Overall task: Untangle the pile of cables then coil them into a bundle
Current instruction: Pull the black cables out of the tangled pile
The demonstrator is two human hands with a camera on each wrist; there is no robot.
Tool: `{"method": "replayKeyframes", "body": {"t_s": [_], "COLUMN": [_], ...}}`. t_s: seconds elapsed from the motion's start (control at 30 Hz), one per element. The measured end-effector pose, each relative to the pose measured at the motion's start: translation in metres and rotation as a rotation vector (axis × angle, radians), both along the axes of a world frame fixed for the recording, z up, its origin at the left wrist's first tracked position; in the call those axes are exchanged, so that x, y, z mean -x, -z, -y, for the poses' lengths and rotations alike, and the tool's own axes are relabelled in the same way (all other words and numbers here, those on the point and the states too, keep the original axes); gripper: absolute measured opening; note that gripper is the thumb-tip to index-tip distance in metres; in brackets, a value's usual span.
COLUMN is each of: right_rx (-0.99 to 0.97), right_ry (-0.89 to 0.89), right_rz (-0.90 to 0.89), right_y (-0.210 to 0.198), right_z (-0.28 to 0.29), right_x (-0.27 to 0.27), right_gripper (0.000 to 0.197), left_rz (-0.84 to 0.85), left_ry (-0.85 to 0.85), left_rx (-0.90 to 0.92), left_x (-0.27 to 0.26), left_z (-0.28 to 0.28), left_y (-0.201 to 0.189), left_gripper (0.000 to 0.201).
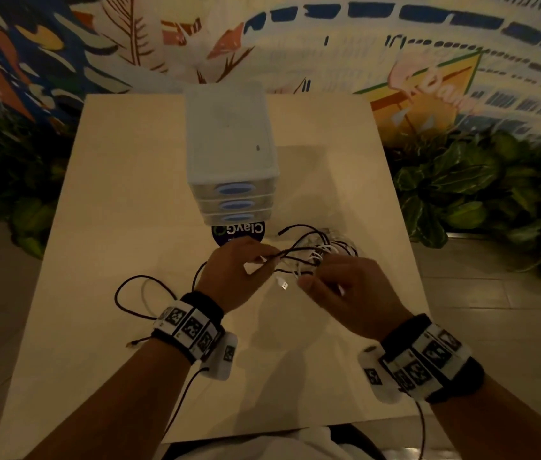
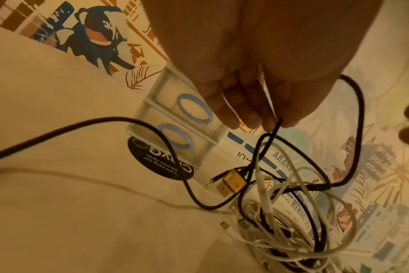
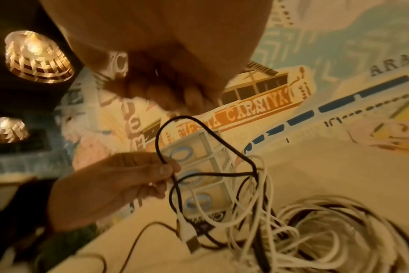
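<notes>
A tangle of black and white cables (image 1: 324, 249) hangs just above the table (image 1: 123, 200), lifted between both hands. My left hand (image 1: 267, 258) pinches a black cable (image 2: 272, 136) at the fingertips (image 2: 268, 121). That cable runs back in a loop (image 1: 129, 293) past my left wrist. My right hand (image 1: 309, 277) is curled at the tangle's near side, and in the right wrist view its fingers (image 3: 189, 99) grip the top of a black cable loop (image 3: 224, 142). A white USB plug (image 1: 283, 284) dangles between the hands. A yellow connector (image 2: 231, 182) sits in the tangle (image 2: 280, 212).
A white three-drawer unit (image 1: 229, 154) with blue handles stands mid-table behind the cables, with a round dark sticker (image 1: 239, 232) at its foot. Leafy plants (image 1: 461, 187) flank the table. A painted wall is behind. A coil of white cable (image 3: 327, 230) lies on the table.
</notes>
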State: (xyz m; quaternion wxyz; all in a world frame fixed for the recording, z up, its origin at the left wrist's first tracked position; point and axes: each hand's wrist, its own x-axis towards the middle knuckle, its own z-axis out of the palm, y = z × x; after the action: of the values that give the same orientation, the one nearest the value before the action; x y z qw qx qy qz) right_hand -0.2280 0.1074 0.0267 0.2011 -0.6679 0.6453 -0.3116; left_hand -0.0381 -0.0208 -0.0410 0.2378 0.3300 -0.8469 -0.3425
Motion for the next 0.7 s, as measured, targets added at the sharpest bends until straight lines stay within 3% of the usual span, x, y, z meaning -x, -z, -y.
{"method": "replayKeyframes", "body": {"t_s": [0.07, 0.1, 0.23, 0.4, 0.53, 0.63, 0.7], "right_rx": [-0.285, -0.341, -0.298, -0.135, -0.084, -0.161, -0.273], "right_ry": [0.022, 0.089, 0.337, 0.159, 0.231, 0.264, 0.189], "right_rz": [-0.134, -0.102, 0.488, 0.292, 0.265, 0.331, 0.279], "right_y": [0.010, 0.015, 0.028, 0.024, 0.026, 0.031, 0.037], "right_z": [0.005, 0.009, 0.021, 0.025, 0.029, 0.029, 0.027], "right_x": [-0.004, -0.008, -0.033, -0.045, -0.042, -0.038, -0.038], "right_gripper": [0.069, 0.064, 0.019, 0.013, 0.016, 0.020, 0.023], "left_rz": [0.007, 0.007, 0.093, 0.215, 0.240, 0.237, 0.258], "left_ry": [0.023, 0.043, 0.105, 0.101, 0.071, 0.079, 0.087], "left_rx": [0.024, 0.043, 0.126, 0.002, 0.068, 0.134, 0.179], "left_x": [-0.001, -0.001, 0.003, 0.005, -0.001, -0.005, -0.007], "left_z": [0.000, -0.002, -0.011, -0.017, -0.013, -0.012, -0.011], "left_y": [0.001, 0.002, 0.004, 0.012, 0.016, 0.014, 0.016], "left_gripper": [0.013, 0.013, 0.014, 0.026, 0.032, 0.037, 0.029]}}
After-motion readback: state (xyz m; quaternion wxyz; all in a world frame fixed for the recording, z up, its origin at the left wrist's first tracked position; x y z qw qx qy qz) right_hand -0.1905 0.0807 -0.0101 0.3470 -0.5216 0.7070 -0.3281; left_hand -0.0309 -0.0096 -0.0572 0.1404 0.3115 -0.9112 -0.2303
